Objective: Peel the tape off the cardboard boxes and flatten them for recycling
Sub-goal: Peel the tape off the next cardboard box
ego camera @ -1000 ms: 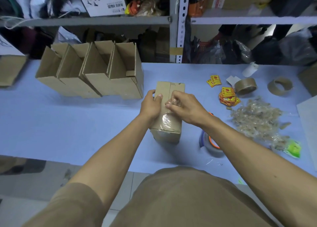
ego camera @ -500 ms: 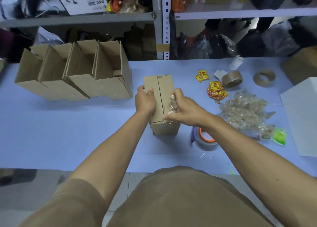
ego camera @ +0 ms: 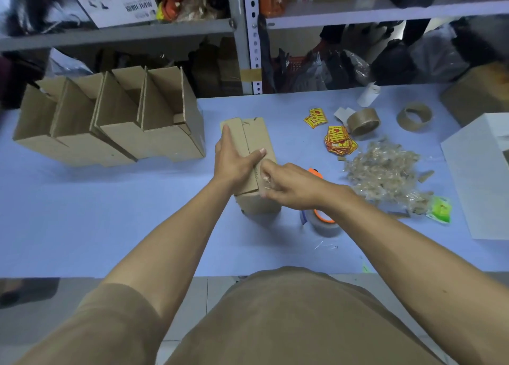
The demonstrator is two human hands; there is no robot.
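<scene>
A small brown cardboard box [ego camera: 257,136] stands on the blue table [ego camera: 110,213] in front of me. My left hand [ego camera: 234,163] lies on its left side and top, fingers stretched along the edge and thumb across the top flap. My right hand [ego camera: 289,188] pinches a crumpled strip of clear tape [ego camera: 263,181] at the box's near right edge. Several opened cardboard boxes [ego camera: 115,122] stand in a row at the left.
A pile of peeled clear tape [ego camera: 385,169] lies at the right. A tape roll with an orange core [ego camera: 322,221] sits under my right forearm. Two brown tape rolls [ego camera: 363,120], yellow-red stickers [ego camera: 338,141] and a white box [ego camera: 479,177] lie further right. Shelves stand behind.
My right hand has drawn the clear tape from the box's top toward its near right edge. My left hand has shifted further along the box's left side, fingers stretched.
</scene>
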